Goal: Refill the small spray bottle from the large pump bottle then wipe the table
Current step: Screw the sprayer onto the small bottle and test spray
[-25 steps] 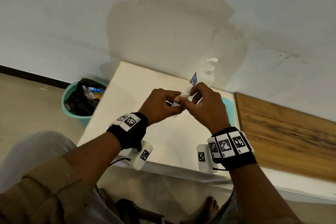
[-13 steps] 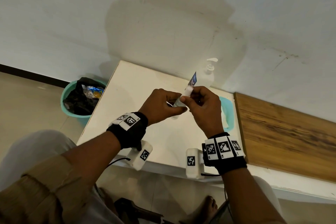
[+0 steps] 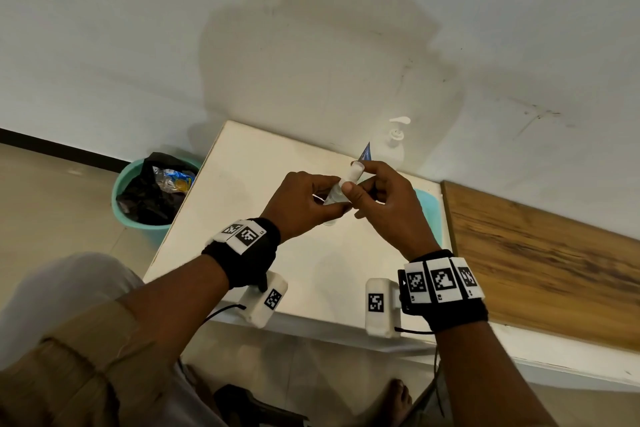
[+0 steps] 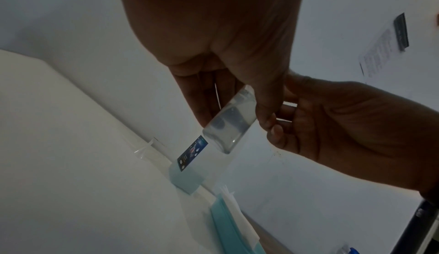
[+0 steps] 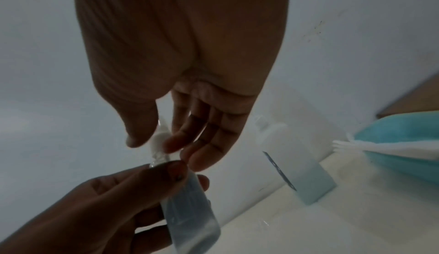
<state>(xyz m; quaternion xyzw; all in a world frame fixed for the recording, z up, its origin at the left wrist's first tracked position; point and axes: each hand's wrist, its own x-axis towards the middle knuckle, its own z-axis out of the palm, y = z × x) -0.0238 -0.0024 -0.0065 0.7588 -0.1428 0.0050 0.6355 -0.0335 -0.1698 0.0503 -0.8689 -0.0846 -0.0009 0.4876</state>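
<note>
My left hand (image 3: 308, 201) grips the small clear spray bottle (image 3: 332, 199) by its body above the middle of the white table (image 3: 242, 191). The bottle (image 4: 229, 126) (image 5: 190, 209) is tilted and holds clear liquid. My right hand (image 3: 374, 194) pinches its white spray top (image 3: 355, 173) (image 5: 159, 141) between thumb and fingertips. The large pump bottle (image 3: 391, 149) (image 5: 299, 171) (image 4: 190, 164) stands at the back of the table by the wall, beyond my hands.
A teal tray (image 3: 429, 211) (image 5: 408, 145) with white wipes (image 5: 385, 149) lies right of my hands. A brown wooden board (image 3: 540, 267) lies on the table's right part. A teal bin (image 3: 145, 194) with rubbish stands on the floor left of the table.
My right hand has turned at the wrist around the spray top, its thumb shifting over the cap. The left hand and the bottle have stayed nearly in place.
</note>
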